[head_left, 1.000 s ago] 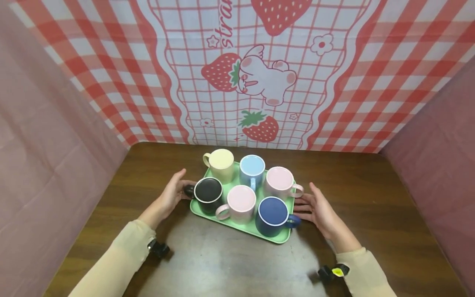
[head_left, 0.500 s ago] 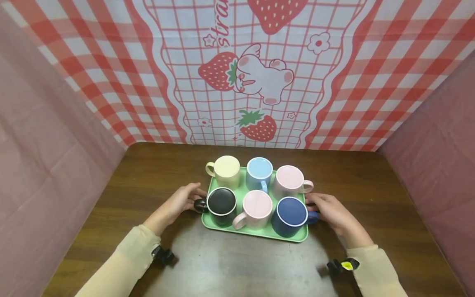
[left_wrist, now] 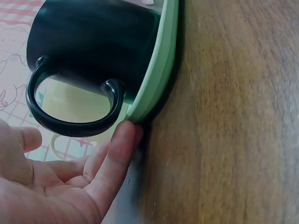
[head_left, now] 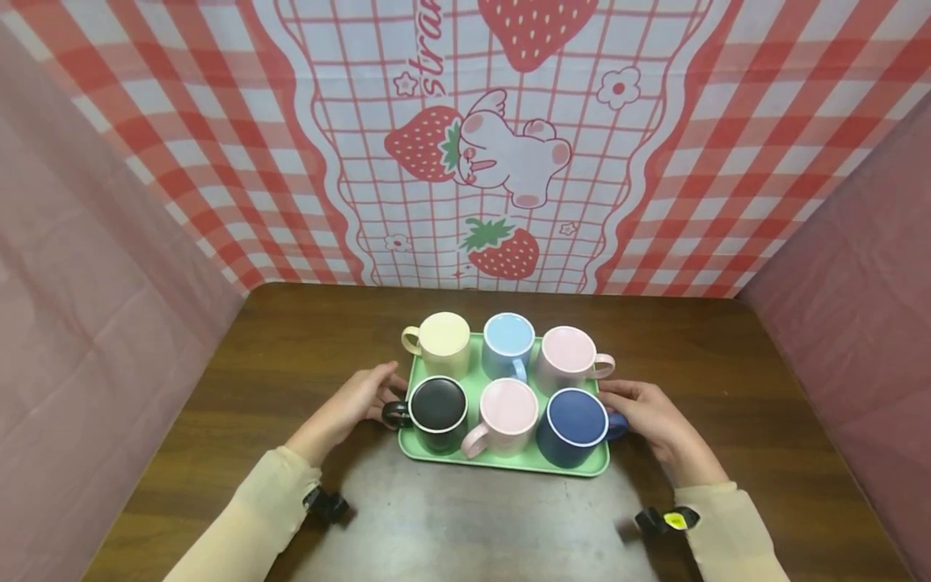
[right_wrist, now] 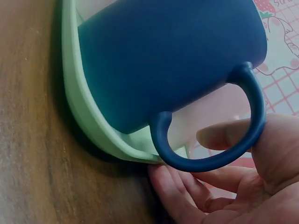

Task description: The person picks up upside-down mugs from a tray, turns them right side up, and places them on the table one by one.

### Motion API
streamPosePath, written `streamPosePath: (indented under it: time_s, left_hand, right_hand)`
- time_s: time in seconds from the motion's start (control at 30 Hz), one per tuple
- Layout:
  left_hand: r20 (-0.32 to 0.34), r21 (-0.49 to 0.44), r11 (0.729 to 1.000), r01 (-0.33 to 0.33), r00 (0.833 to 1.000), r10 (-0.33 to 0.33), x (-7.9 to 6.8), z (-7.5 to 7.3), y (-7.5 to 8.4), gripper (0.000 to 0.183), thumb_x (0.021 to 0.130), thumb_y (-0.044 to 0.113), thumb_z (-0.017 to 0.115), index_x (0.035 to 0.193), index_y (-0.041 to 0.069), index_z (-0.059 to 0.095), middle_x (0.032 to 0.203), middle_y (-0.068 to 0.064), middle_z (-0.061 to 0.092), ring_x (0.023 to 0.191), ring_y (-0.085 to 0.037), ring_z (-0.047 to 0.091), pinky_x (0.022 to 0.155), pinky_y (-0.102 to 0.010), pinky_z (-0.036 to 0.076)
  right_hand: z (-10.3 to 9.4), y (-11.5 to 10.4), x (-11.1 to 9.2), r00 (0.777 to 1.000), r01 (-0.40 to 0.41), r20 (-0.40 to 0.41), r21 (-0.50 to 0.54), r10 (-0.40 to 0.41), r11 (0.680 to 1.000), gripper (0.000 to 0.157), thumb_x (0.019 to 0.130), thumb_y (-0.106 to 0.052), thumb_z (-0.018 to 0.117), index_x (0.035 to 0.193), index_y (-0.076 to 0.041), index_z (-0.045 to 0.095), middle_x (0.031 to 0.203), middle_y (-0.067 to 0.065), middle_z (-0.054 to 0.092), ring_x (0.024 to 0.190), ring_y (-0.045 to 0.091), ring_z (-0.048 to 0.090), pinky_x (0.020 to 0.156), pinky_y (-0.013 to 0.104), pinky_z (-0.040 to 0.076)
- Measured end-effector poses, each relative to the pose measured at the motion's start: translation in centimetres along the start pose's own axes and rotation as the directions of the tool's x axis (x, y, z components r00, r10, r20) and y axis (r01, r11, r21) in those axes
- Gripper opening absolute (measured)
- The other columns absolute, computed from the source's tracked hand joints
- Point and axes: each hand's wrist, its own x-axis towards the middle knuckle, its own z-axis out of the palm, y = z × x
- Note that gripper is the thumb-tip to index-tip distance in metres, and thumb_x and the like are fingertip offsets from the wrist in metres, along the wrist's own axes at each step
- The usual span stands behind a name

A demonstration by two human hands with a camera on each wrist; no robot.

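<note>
Green tray (head_left: 475, 372) lies between left fingers (left_wrist: 119, 149) and right fingers (right_wrist: 174, 189), both loosely extended, unclamped, touching its ends.

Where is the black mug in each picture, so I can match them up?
Head: the black mug is just left of and below centre.
Left wrist: upper left, large, above the left hand.
Right wrist: not in it; the large mug there is the dark blue mug.
Shared landmark: the green tray, in all three.
</note>
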Motion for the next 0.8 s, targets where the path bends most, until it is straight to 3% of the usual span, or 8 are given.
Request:
streamPosePath:
  time_s: [0.4, 0.8]
  left_hand:
    - [-0.012, 0.021, 1.000, 0.022, 1.000, -0.022, -1.0, 0.1, -0.2, 0.068, 0.115, 0.042, 0.040, 0.130, -0.020, 0.063, 0.082, -0.013, 0.074, 0.065, -0.015, 0.071, 0.061, -0.027, 0.061]
    - [-0.041, 0.079, 0.996, 0.045, 0.998, -0.042, -1.5, -0.1, -0.5, 0.071, 0.116, 0.048, 0.038, 0.127, -0.016, 0.067, 0.085, -0.013, 0.075, 0.069, -0.017, 0.071, 0.061, -0.026, 0.058]
  right_hand:
    - [-0.1, -0.3, -0.5, 1.000, -0.001, 0.013, -0.031, 0.001, 1.000, 0.048, 0.110, -0.022, 0.065, 0.140, 0.016, 0.063, 0.116, 0.011, 0.075, 0.102, 0.016, 0.062, 0.085, 0.025, 0.052]
    - [0.3, -0.3, -1.1, 0.999, 0.017, 0.028, 0.005, -0.017, 1.000, 0.045, 0.110, -0.018, 0.063, 0.136, 0.019, 0.064, 0.101, 0.006, 0.076, 0.091, 0.012, 0.065, 0.080, 0.023, 0.053]
